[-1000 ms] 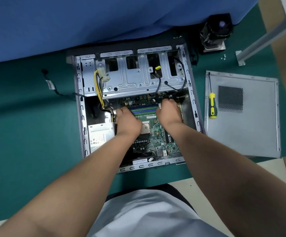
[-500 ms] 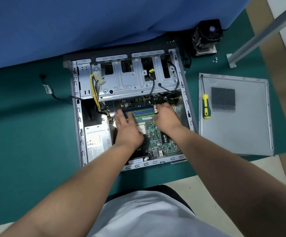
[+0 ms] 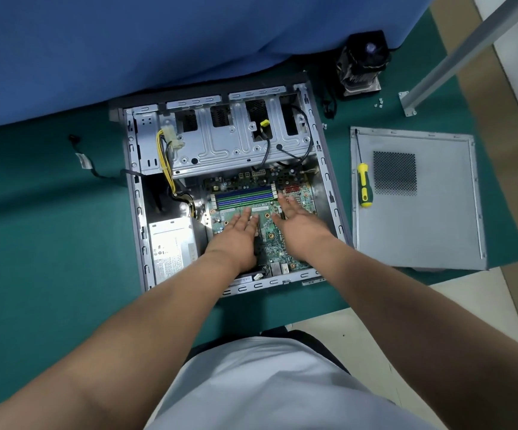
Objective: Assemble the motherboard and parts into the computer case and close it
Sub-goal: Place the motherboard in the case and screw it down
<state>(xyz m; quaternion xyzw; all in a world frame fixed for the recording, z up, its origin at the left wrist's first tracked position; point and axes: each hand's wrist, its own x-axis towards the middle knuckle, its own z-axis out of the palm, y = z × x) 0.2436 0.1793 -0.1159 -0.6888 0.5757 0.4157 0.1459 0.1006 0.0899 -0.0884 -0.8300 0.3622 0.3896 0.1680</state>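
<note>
Motherboard (image 3: 270, 223) partly hidden under left hand (image 3: 241, 233), right hand (image 3: 298, 225), contact unclear

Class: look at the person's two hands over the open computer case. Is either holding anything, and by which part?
Nothing is held. The left hand and right hand are open over the motherboard.

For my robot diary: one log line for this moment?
hands: left, right open over motherboard | case open | screwdriver on side panel

PC repair workbench: green mat (image 3: 40, 243), open computer case (image 3: 329, 181), screwdriver (image 3: 364, 187), loose screws (image 3: 378, 103).
</note>
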